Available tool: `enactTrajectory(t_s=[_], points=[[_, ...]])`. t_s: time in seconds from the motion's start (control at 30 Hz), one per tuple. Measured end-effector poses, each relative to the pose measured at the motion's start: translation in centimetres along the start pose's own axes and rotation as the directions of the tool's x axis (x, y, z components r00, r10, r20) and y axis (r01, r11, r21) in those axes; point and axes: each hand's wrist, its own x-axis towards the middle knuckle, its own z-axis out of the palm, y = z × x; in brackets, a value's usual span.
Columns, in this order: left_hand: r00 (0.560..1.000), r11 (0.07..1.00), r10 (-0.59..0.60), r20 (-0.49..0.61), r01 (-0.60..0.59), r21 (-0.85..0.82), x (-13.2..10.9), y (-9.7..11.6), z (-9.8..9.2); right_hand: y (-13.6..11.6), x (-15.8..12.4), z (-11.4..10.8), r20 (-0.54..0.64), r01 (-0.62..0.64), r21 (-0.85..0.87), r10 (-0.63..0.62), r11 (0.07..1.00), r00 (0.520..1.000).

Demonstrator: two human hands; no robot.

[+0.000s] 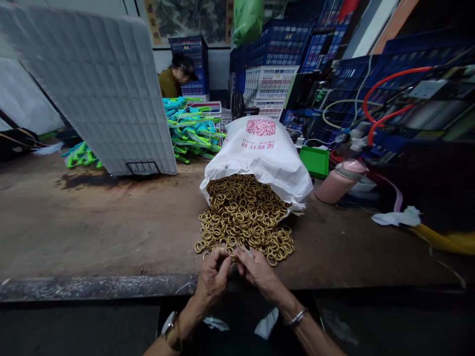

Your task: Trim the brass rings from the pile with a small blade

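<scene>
A heap of brass-coloured metal rings [252, 222] spills from the mouth of a white woven sack [267, 153] onto the worktable [141, 227]. Both hands meet at the near edge of the heap. My left hand [213, 279] is closed, thumb and fingers pinching one brass ring [233, 258]. Close beside it, my right hand [260, 274] is closed around a small tool [248, 251], grey with a dark tip, whose kind I cannot make out. The tool's lower part is hidden by the fingers.
A white ribbed panel [122, 99] stands upright at left. Behind it lie green and blue plastic parts [193, 128], near another person [172, 79]. Right of the sack are a green tray [314, 161], a pink cylinder [339, 183] and red hoses [371, 111]. Stacked crates [272, 81] fill the back.
</scene>
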Motion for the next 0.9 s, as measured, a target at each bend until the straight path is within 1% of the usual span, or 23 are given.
enactTrajectory(t_s=[0.07, 0.13, 0.2, 0.33, 0.4, 0.47, 0.53, 0.6, 0.67, 0.73, 0.8, 0.9], points=[[0.998, 0.994, -0.059, 0.016, 0.06, -0.091, -0.1, 0.1, 0.2, 0.6, 0.2, 0.0, -0.037, 0.028, -0.046, -0.029, 0.999, 0.999], [0.986, 0.966, -0.138, 0.093, 0.155, -0.208, -0.3, 0.2, 0.4, 0.9, 0.5, -0.1, -0.071, 0.052, -0.075, -0.057, 0.996, 0.996], [0.962, 0.926, -0.203, 0.18, 0.249, -0.285, -0.4, 0.2, 0.6, 0.8, 0.6, -0.2, -0.094, 0.08, -0.108, -0.09, 0.991, 0.992], [0.929, 0.886, -0.247, 0.274, 0.332, -0.324, -0.6, 0.3, 0.8, 0.0, 0.2, -0.2, -0.093, 0.117, -0.183, -0.136, 0.976, 0.986], [0.904, 0.848, -0.283, 0.319, 0.391, -0.356, -0.6, 0.4, 0.8, -0.3, 0.0, -0.1, -0.08, 0.126, -0.204, -0.145, 0.971, 0.986], [0.881, 0.806, -0.32, 0.348, 0.446, -0.388, -0.7, 0.4, 0.8, -0.2, 0.0, -0.2, -0.061, 0.141, -0.204, -0.157, 0.969, 0.986], [0.868, 0.78, -0.335, 0.367, 0.474, -0.409, -0.9, 0.4, 0.7, 0.1, 0.2, -0.2, -0.045, 0.155, -0.198, -0.166, 0.968, 0.985], [0.857, 0.761, -0.349, 0.379, 0.495, -0.419, -1.0, 0.3, 0.7, 0.5, 0.4, -0.4, -0.063, 0.16, -0.232, -0.18, 0.959, 0.982], [0.852, 0.752, -0.372, 0.368, 0.509, -0.42, -1.0, 0.3, 0.6, 0.8, 0.4, -0.5, -0.103, 0.189, -0.356, -0.239, 0.915, 0.966], [0.855, 0.753, -0.383, 0.351, 0.508, -0.418, -1.0, 0.4, 0.6, 1.0, 0.2, -0.5, -0.097, 0.228, -0.529, -0.325, 0.818, 0.941], [0.866, 0.766, -0.373, 0.333, 0.49, -0.415, -0.9, 0.5, 0.7, 1.1, -0.2, -0.5, -0.026, 0.262, -0.653, -0.366, 0.711, 0.93], [0.879, 0.782, -0.361, 0.31, 0.467, -0.413, -0.9, 0.4, 0.9, 1.2, -0.8, -0.4, 0.057, 0.275, -0.74, -0.351, 0.613, 0.935]])
